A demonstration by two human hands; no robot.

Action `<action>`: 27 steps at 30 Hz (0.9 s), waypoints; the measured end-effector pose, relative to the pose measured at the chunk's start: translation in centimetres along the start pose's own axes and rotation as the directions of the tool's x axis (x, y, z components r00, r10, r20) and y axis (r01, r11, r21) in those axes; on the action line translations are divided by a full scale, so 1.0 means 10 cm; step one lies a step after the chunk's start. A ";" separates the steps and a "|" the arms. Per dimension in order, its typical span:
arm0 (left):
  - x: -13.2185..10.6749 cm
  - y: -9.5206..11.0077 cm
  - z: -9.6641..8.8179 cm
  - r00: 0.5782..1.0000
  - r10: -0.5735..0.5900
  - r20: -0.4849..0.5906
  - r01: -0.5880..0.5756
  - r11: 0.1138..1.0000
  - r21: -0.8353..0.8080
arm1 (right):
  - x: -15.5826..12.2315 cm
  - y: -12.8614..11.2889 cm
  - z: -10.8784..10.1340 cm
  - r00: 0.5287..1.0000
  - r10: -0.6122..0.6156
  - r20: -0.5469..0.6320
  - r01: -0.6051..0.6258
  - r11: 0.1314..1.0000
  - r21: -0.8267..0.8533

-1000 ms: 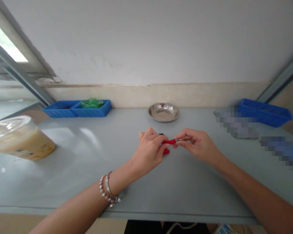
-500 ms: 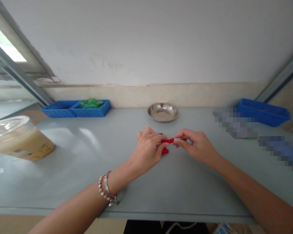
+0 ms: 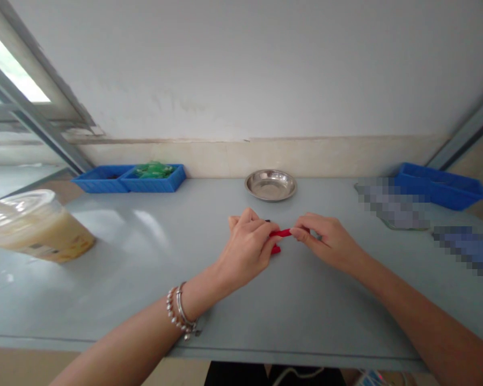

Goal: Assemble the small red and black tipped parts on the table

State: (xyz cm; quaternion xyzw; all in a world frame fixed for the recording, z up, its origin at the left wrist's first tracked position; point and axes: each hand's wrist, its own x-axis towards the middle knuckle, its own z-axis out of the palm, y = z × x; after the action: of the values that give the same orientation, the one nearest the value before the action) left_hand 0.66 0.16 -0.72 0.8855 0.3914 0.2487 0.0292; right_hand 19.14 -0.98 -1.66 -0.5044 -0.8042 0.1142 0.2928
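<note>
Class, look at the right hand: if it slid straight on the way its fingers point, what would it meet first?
The right hand points left along the red piece it pinches, so it would probably meet the left hand first; depth is uncertain.

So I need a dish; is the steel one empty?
Empty: the steel dish shows only bare metal inside.

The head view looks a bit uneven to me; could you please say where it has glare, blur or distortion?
Head view: window glare top left, pale reflections on the table; plastic cup stretched at the left edge; two patches pixelated at right; hands and red piece sharp.
</note>
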 end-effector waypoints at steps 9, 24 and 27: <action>-0.01 0.03 -0.01 0.999 0.039 0.007 -0.039 0.999 0.004 | 0.01 0.00 -0.01 0.998 -0.051 0.036 0.051 0.998 -0.020; -0.01 0.02 0.00 0.999 0.046 -0.020 -0.045 0.999 0.020 | 0.00 -0.01 -0.03 0.998 -0.025 0.066 0.026 0.999 -0.020; -0.01 0.02 -0.01 0.999 0.045 -0.020 -0.044 0.999 0.018 | 0.00 0.00 -0.03 0.996 -0.037 0.075 0.036 0.999 0.011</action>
State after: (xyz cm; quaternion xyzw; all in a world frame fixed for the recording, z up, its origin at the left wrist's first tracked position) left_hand 0.72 -0.12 -0.66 0.8916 0.3740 0.2550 0.0119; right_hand 19.26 -0.99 -1.40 -0.4837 -0.8232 0.1317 0.2667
